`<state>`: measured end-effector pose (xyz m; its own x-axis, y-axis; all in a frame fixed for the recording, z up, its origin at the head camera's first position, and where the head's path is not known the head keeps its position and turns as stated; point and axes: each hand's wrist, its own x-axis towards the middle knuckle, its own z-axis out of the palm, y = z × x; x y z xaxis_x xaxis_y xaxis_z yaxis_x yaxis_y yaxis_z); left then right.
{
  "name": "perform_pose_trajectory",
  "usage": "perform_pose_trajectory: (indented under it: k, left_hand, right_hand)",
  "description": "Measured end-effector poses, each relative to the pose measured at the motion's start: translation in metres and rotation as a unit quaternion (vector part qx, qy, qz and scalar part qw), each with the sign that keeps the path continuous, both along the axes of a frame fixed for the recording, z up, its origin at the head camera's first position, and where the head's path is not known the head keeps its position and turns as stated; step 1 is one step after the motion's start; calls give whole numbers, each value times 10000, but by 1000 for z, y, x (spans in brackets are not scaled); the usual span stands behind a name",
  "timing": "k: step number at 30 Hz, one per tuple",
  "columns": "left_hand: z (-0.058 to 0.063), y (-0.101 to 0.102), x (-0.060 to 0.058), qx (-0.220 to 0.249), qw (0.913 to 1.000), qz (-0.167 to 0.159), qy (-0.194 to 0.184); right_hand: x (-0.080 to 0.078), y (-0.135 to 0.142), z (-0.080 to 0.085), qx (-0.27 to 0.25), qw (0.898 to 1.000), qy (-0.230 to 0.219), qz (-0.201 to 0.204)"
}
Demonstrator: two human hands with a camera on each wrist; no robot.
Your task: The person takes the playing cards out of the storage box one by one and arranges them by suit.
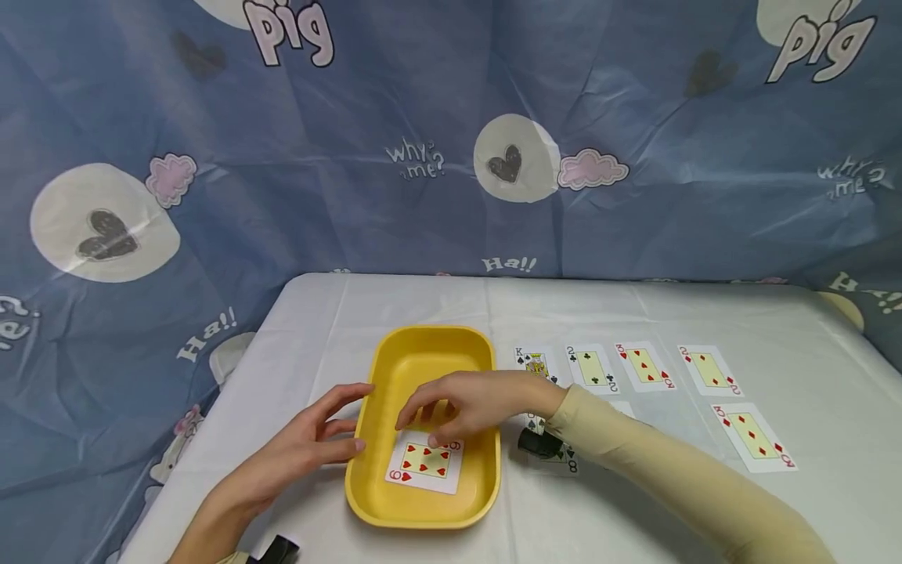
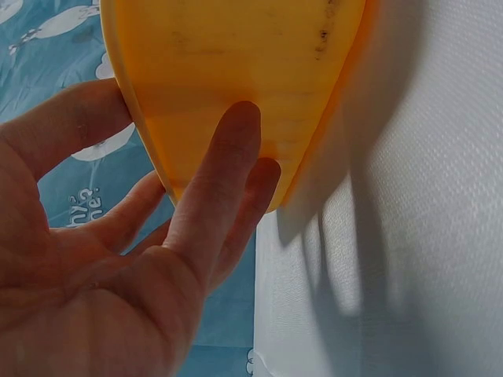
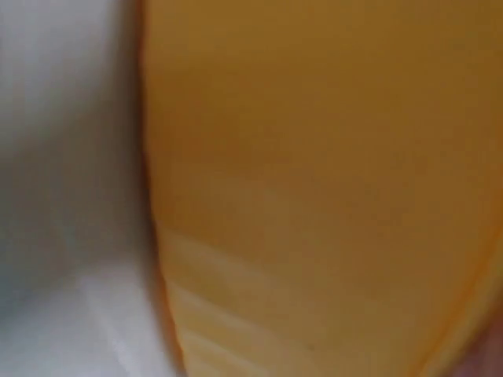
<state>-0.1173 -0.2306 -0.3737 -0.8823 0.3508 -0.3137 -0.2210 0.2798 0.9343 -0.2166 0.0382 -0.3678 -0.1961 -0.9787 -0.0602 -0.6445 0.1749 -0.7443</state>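
Note:
A hearts playing card (image 1: 423,471) lies face up in the near half of a yellow plastic tray (image 1: 430,513). My right hand (image 1: 465,403) reaches over the tray's right rim, fingers loosely bent. Its thumb overlaps the card's far edge, and the index fingertip is by the far left corner. My left hand (image 1: 303,450) is at the tray's left side, index finger at the rim and thumb by the outer wall. In the left wrist view its fairly straight fingers (image 2: 228,157) touch that wall. The right wrist view is filled mostly by the blurred tray wall (image 3: 314,157).
Right of the tray, a black-suited king (image 1: 533,362), a two of clubs (image 1: 592,370), a hearts card (image 1: 644,366) and a two of diamonds (image 1: 709,370) form a row on the white tabletop (image 1: 564,309). A diamonds card (image 1: 752,439) lies nearer. The right forearm partly covers other cards.

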Motion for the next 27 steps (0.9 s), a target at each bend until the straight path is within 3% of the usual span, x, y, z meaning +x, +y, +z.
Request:
perform_pose_trajectory:
  k: [5, 12, 27]
  left_hand:
    - [0, 1, 0, -15, 10000, 48, -49]
    - [1, 1, 0, -18, 10000, 40, -29]
    - [1, 2, -1, -33, 9999, 45, -86]
  right_hand:
    - [-10, -14, -5, 556, 9979, 115, 322]
    - [-17, -26, -11, 887, 9942, -230, 559]
    - [-5, -31, -13, 1306, 9899, 546, 95]
